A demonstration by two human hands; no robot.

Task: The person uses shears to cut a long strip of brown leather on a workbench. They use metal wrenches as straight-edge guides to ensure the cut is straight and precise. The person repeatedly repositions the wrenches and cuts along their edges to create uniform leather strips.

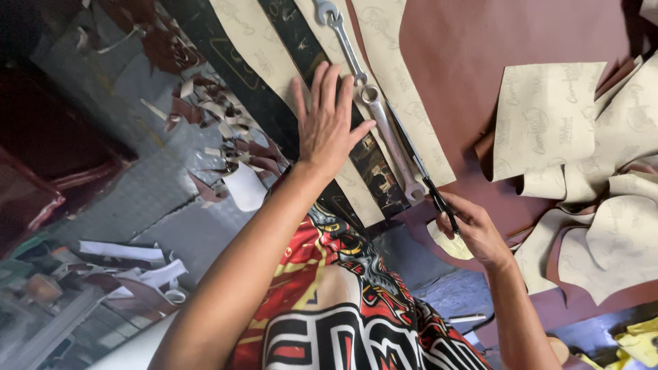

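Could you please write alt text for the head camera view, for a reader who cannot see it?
A person's left hand lies flat on beige pattern strips weighted by wrenches, while the right hand draws a black-handled blade along a strip's edge over brown leather. Cut beige pieces pile to the right; scraps litter the floor.

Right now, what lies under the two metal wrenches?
The wrenches lie on a beige pattern strip over brown leather. The left hand presses beside them. What lies beneath the leather is covered.
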